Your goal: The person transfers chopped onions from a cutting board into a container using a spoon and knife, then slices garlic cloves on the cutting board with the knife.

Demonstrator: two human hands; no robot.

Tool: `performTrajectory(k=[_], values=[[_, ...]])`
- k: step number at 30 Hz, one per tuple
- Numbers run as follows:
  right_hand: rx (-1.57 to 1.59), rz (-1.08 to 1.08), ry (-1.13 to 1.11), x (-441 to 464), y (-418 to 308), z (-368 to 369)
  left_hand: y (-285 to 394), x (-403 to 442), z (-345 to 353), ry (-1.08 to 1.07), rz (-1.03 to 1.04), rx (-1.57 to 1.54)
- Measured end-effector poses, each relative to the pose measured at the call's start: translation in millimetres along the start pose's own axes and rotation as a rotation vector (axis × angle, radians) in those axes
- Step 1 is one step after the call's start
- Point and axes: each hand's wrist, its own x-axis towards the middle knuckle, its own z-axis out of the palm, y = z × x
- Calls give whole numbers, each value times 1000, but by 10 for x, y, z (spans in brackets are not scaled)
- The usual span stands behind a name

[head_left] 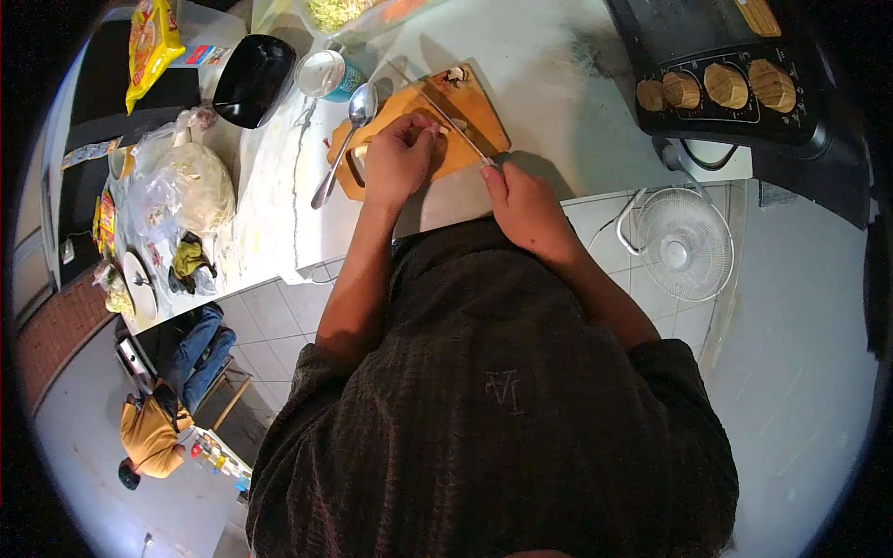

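The left hand (pixel 400 156) pinches a small pale piece (pixel 442 130) over a cutting board (pixel 480 104), just beside the knife (pixel 454 125) held in the closed grip of the right hand (pixel 528 206).

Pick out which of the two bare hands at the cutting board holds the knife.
The right hand, closed around the handle of the knife. The left hand has its fingers bent over the cutting board instead.
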Motion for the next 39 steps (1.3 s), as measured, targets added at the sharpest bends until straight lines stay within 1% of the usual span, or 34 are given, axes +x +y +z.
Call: performTrajectory(k=[1, 3, 4, 6, 9, 12, 16, 18, 19, 21, 22, 24, 28, 30, 34, 36, 37, 39], values=[[1, 1, 0, -2, -2, -4, -31, 11, 7, -1, 0, 1], [-1, 6, -3, -8, -4, -16, -70, 39, 20, -76, -85, -57], [-1, 6, -3, -13, -7, -21, -56, 34, 12, -76, -85, -57], [50, 11, -26, -22, -12, -26, -17, 23, -11, -82, -7, 47], [10, -1, -32, -11, 29, 27, -34, 10, 8, -71, -16, 2], [43, 13, -42, -17, 23, 29, 16, -23, -2, -51, -5, 5], [25, -4, -40, -17, 30, 44, 56, -49, -6, -82, -71, -56], [7, 20, -65, -7, 31, 46, 119, -81, -21, -49, -30, 40], [6, 19, -68, 0, 38, 57, 123, -78, -22, -47, -33, 40], [-18, 33, -36, 13, 59, 94, 116, -68, -28, -91, -103, 31], [-17, 33, -38, 16, 61, 106, 108, -73, -32, -91, -105, 31], [-57, 66, -65, 36, 55, 101, 98, -61, -22, -68, -66, 86], [-65, 83, -52, -4, 35, 47, 72, -67, -2, -39, -19, 54], [-34, -2, 5, -26, 82, 39, 78, -85, -11, -40, -24, 88], [20, 2, -17, -66, 17, 1, 49, -85, 9, -78, -84, -12], [31, 39, -81, -70, -23, 2, 84, -105, -14, -85, -63, 7], [33, 40, -81, -71, -11, 15, 72, -110, -6, -86, -63, 8], [43, 5, -54, -66, 20, 46, 45, -121, 25, -24, 6, 58]])
